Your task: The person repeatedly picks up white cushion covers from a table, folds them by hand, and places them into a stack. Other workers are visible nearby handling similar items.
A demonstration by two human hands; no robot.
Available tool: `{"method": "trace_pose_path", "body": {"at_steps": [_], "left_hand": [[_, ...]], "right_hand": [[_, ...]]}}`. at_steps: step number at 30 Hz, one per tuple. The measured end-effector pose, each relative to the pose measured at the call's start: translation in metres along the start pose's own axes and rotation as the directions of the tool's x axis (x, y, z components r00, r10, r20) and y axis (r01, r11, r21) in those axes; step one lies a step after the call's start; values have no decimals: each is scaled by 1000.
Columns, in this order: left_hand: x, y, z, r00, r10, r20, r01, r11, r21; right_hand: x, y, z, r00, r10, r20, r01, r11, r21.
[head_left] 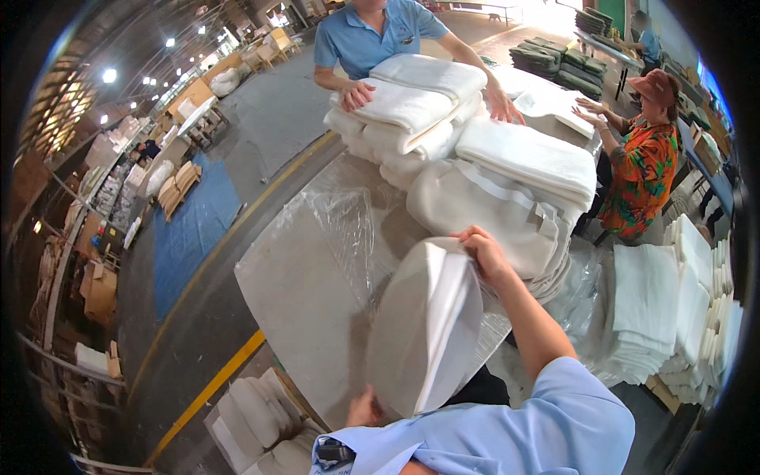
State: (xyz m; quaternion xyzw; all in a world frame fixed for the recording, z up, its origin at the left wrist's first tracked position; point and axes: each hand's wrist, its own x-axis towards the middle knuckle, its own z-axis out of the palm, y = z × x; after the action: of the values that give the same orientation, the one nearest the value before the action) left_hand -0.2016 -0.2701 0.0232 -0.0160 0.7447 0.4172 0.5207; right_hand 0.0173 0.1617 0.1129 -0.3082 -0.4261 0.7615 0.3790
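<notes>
Upright in front of me stands a rounded beige-grey cushion cover (pixel 408 324) with folded white padding (pixel 448 317) showing along its opening. My right hand (pixel 483 252) pinches its upper edge, fingers closed. At its lower left edge, my left hand (pixel 365 408) is closed on the rim, its fingers partly hidden. Beneath is a table covered with grey board and clear plastic film (pixel 305 261). Just beyond my right hand sits a stack of grey rounded covers (pixel 483 207), topped by folded white padding (pixel 526 158).
Across the table, a person in a blue shirt (pixel 396 36) rests both hands by a tall white pad stack (pixel 419 95). A person in a patterned shirt (pixel 645 170) works at right. White pads (pixel 645 293) are piled on the right; grey cushions (pixel 257 416) lie lower left.
</notes>
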Motion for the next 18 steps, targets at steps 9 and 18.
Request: {"method": "trace_pose_path", "body": {"at_steps": [9, 18], "left_hand": [[-30, 88, -13, 879, 368, -303, -477, 705, -526], [-29, 43, 13, 836, 443, -322, -543, 750, -378]], "right_hand": [[-99, 32, -28, 987, -2, -161, -36, 973, -230], [-132, 84, -63, 937, 114, -330, -96, 993, 71]]}}
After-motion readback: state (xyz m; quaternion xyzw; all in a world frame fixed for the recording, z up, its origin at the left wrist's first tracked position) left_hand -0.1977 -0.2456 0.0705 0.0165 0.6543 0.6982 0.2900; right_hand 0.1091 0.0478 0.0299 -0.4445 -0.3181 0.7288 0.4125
